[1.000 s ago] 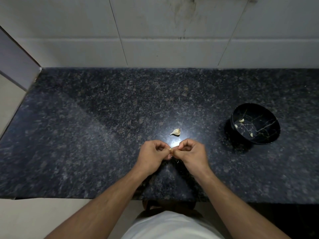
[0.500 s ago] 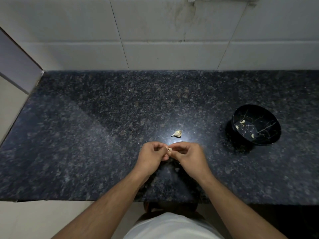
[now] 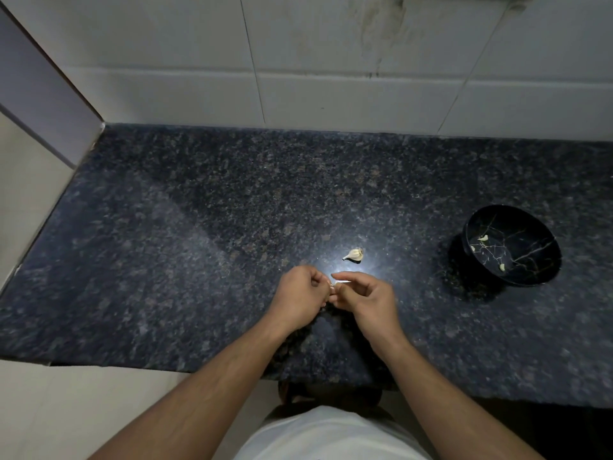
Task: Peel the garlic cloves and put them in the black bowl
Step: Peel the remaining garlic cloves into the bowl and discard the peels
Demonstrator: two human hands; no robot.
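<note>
Nearest, the left hand [image 3: 298, 295] and right hand [image 3: 365, 298] meet over the dark speckled granite tabletop [image 3: 166, 260], each grip curled tight — fingertips pinching one small pale garlic clove [image 3: 332, 286] between them. Just beyond lies a loose cream garlic piece [image 3: 354, 254] on the stone. Farther right sits the black gold-veined bowl [image 3: 530, 280] — three peeled cloves [image 3: 482, 238] inside it.
</note>
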